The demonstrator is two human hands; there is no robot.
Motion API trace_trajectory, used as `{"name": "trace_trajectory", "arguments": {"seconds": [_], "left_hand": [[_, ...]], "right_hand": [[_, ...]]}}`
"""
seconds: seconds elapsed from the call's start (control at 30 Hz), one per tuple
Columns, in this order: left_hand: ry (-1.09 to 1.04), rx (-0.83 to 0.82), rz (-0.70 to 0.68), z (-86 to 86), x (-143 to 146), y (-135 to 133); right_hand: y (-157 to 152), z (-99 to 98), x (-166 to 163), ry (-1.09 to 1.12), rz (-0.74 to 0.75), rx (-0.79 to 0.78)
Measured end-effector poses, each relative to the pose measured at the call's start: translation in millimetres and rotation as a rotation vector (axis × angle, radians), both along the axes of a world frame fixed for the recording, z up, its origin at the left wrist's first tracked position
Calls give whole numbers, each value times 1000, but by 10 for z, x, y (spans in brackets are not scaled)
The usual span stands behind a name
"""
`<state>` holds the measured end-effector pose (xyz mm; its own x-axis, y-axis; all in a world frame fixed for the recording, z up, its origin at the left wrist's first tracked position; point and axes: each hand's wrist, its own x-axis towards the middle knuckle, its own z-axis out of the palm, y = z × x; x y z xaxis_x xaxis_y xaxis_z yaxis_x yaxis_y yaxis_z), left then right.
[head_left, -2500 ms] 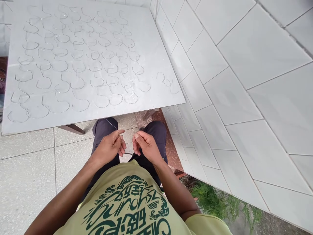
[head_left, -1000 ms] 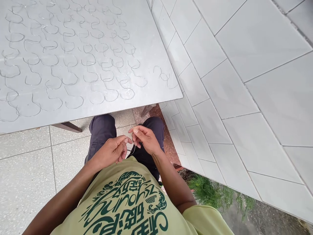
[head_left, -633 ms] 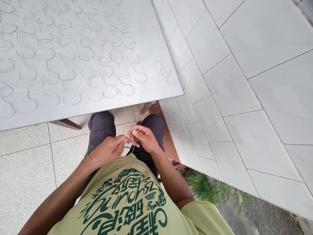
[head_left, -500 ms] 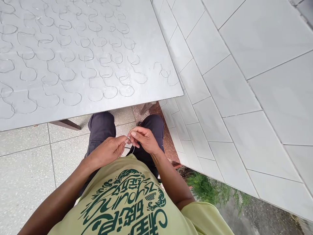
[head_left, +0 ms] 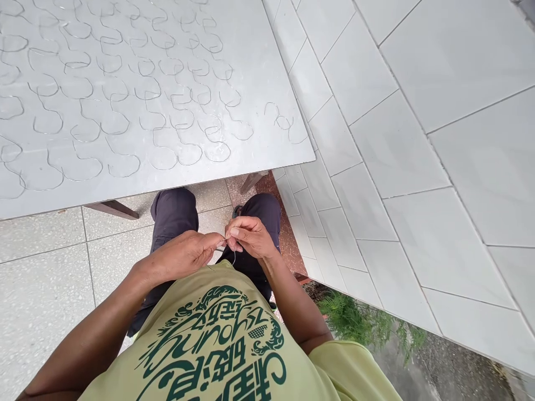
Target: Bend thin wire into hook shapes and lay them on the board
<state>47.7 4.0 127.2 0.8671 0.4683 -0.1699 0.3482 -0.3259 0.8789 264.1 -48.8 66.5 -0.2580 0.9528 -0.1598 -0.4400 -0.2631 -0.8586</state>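
Note:
Over my lap, my left hand [head_left: 186, 255] pinches a thin wire [head_left: 234, 259] between thumb and fingers. My right hand [head_left: 251, 236] grips the same wire close by, with the fingertips of both hands almost touching. A short curved length of wire hangs below my right fingers. Most of the wire is hidden by my fingers. On the table [head_left: 267, 67] in front of me lie many S-shaped bent wires [head_left: 165, 147] in rough rows. Several smaller wire curves [head_left: 284, 122] lie apart near the table's right corner.
A white tiled wall [head_left: 418, 211] runs along the right of the table. Wooden table legs [head_left: 112, 208] stand on the speckled floor [head_left: 45, 289] beyond my knees. Green plants [head_left: 355, 320] grow at the lower right, past the wall's edge.
Both hands have shifted slightly to the right, still close together on the wire. The wires on the table lie as before.

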Motion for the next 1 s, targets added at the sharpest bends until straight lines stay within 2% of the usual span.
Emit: {"name": "trace_trajectory", "arguments": {"seconds": [0.27, 0.53, 0.77, 1.0], "left_hand": [[92, 6, -187, 128, 31, 85], [25, -4, -159, 102, 20, 75], [-62, -163, -190, 33, -12, 61], [-92, -185, -194, -31, -9, 29]], "right_hand": [[35, -63, 79, 84, 125, 45], [47, -11, 71, 98, 82, 69], [58, 22, 21, 180, 37, 103], [37, 77, -75, 298, -7, 12]]}}
